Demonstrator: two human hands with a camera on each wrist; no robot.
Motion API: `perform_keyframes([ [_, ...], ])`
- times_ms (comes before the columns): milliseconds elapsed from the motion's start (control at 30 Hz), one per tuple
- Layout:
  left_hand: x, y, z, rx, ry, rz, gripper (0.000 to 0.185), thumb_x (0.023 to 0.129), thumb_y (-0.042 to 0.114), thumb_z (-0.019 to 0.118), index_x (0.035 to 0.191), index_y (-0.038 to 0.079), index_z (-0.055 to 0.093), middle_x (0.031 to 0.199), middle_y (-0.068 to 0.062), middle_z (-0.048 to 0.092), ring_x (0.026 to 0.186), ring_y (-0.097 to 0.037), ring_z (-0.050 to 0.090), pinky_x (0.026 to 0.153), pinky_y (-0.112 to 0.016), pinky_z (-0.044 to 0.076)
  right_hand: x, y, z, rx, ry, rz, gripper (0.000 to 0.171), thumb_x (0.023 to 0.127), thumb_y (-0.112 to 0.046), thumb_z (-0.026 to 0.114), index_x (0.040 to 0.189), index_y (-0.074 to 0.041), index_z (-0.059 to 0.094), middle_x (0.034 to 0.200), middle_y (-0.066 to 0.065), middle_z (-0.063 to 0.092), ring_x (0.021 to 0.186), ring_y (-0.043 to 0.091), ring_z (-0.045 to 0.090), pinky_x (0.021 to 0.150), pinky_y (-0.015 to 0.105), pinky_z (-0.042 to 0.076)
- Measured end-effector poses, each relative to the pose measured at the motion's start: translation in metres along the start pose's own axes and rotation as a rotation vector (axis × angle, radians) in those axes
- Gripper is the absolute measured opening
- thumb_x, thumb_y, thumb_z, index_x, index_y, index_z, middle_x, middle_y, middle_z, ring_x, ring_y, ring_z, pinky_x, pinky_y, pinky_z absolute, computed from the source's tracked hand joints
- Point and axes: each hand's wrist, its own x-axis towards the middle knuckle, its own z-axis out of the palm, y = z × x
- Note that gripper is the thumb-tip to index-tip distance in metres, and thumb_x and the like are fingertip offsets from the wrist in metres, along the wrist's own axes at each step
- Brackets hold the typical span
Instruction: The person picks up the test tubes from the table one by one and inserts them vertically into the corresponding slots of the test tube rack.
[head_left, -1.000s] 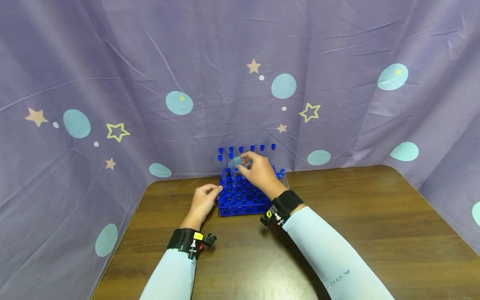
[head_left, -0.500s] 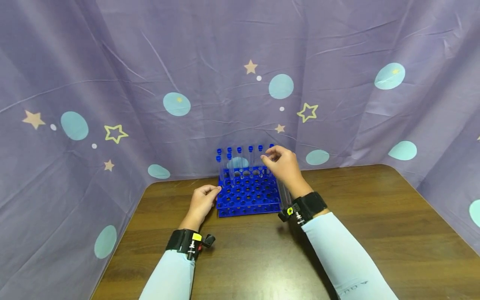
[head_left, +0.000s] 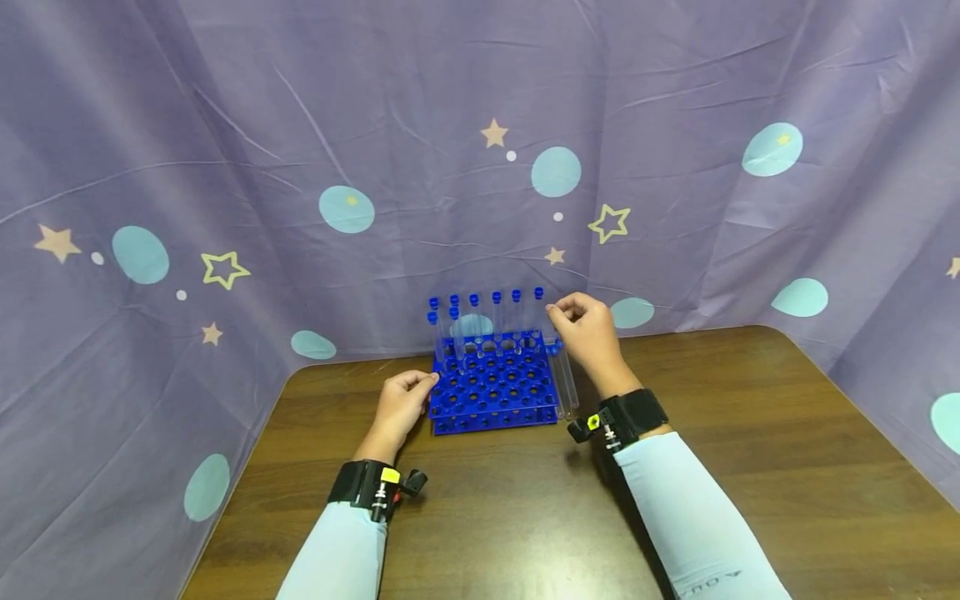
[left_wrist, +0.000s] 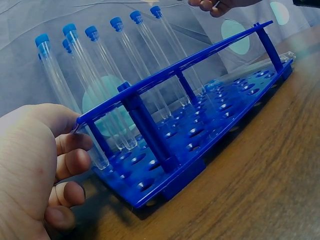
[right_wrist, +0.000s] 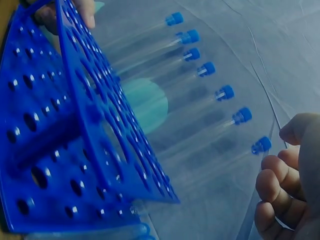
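Observation:
A blue test tube rack stands near the back of the table. My left hand pinches the rack's left end between thumb and fingers, as the left wrist view shows. Several clear test tubes with blue caps stand upright in the rack, most along the back row; one is the right-end test tube. Two more, including a front test tube, stand before them at the left. My right hand hovers just right of the right-end tube, fingers loosely bent. Nothing shows between its thumb and fingers in the right wrist view.
Capped test tubes lie on the brown wooden table along the rack's right side, below my right hand. A purple curtain with stars and dots hangs close behind the rack.
My right hand has moved right, from over the rack's tubes to beyond its right end, uncovering the back row. My left hand stays at the rack's left end.

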Motion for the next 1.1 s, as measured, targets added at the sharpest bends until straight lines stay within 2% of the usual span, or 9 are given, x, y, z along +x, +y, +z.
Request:
perform_keyframes([
  [167, 0.001, -0.001, 0.0, 0.005, 0.003, 0.012, 0.028, 0.107, 0.024, 0.078, 0.098, -0.003, 0.081, 0.071, 0.007, 0.063, 0.061, -0.011, 0.054, 0.059, -0.024, 0.047, 0.002, 0.01, -0.005, -0.039, 0.005, 0.05, 0.019, 0.105, -0.023, 0.078, 0.097, -0.006, 0.079, 0.072, 0.004, 0.068, 0.06, 0.016, 0.057, 0.06, 0.029, 0.047],
  [300, 0.001, -0.003, 0.0, 0.006, 0.001, 0.013, 0.03, 0.108, 0.024, 0.078, 0.097, -0.003, 0.08, 0.072, 0.006, 0.063, 0.062, -0.012, 0.055, 0.059, -0.025, 0.048, 0.002, 0.021, -0.009, -0.086, -0.022, 0.09, 0.019, 0.103, -0.022, 0.078, 0.098, -0.004, 0.08, 0.076, 0.005, 0.07, 0.067, 0.016, 0.059, 0.066, 0.029, 0.049],
  [500, 0.001, -0.003, 0.0, 0.003, -0.007, 0.007, 0.032, 0.108, 0.026, 0.078, 0.097, -0.004, 0.08, 0.071, 0.007, 0.062, 0.063, -0.011, 0.055, 0.06, -0.025, 0.048, 0.001, 0.034, -0.016, -0.184, -0.176, 0.202, 0.024, 0.106, -0.027, 0.075, 0.111, -0.004, 0.079, 0.088, 0.008, 0.076, 0.07, 0.016, 0.07, 0.07, 0.032, 0.055],
  [700, 0.001, -0.004, -0.001, 0.022, 0.002, 0.008, 0.03, 0.107, 0.027, 0.079, 0.096, -0.001, 0.08, 0.07, 0.007, 0.062, 0.063, -0.011, 0.055, 0.06, -0.025, 0.048, 0.001, 0.038, -0.023, -0.218, -0.329, 0.305, 0.031, 0.107, -0.027, 0.072, 0.124, -0.002, 0.078, 0.096, 0.011, 0.078, 0.073, 0.019, 0.076, 0.07, 0.031, 0.057],
  [933, 0.001, -0.003, 0.0, -0.003, 0.001, 0.036, 0.027, 0.106, 0.02, 0.079, 0.092, -0.003, 0.079, 0.068, 0.007, 0.062, 0.06, -0.011, 0.054, 0.058, -0.024, 0.047, 0.001, 0.045, -0.021, -0.237, -0.404, 0.377, 0.038, 0.106, -0.025, 0.072, 0.133, 0.002, 0.074, 0.1, 0.013, 0.077, 0.073, 0.019, 0.077, 0.063, 0.026, 0.057],
  [1100, 0.001, -0.003, 0.001, -0.006, 0.001, 0.035, 0.027, 0.106, 0.02, 0.079, 0.094, -0.004, 0.08, 0.068, 0.007, 0.062, 0.06, -0.013, 0.054, 0.058, -0.024, 0.047, 0.0, 0.047, -0.02, -0.255, -0.469, 0.457, 0.045, 0.107, -0.025, 0.073, 0.142, 0.003, 0.068, 0.094, 0.011, 0.077, 0.073, 0.017, 0.075, 0.065, 0.032, 0.065],
])
